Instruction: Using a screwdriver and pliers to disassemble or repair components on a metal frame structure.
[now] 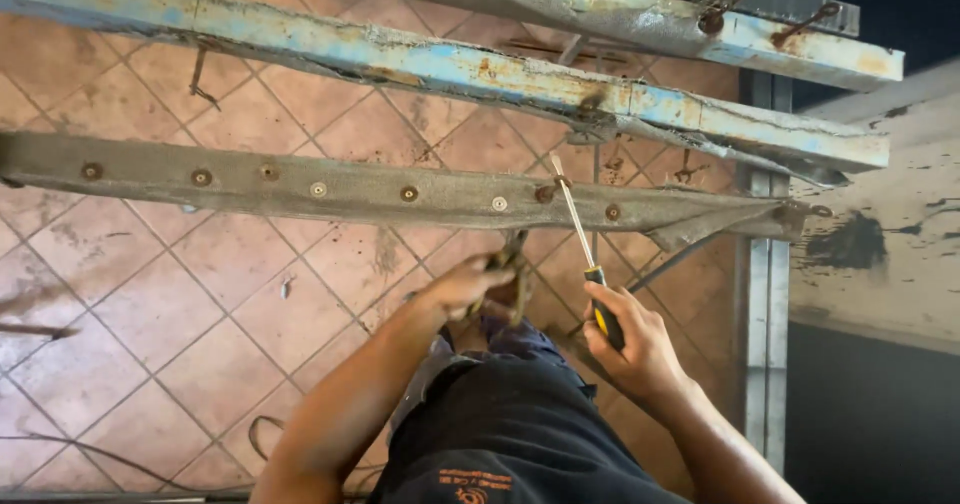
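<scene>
My right hand (632, 339) grips the black and yellow handle of a screwdriver (585, 249). Its long shaft slants up and its tip meets a rusty screw on the grey metal bar (300, 186) with a row of round fasteners. My left hand (470, 286) is closed on rusty pliers (512, 264) just below that bar, left of the screwdriver. My dark trousers and shirt fill the bottom middle.
Above the grey bar run two rusty beams with flaking blue paint (450, 64), hooks on the upper one. Terracotta floor tiles (200, 294) lie beneath. A grey metal post (765, 294) and a stained wall (885, 234) stand at right. A cable (100, 454) trails at lower left.
</scene>
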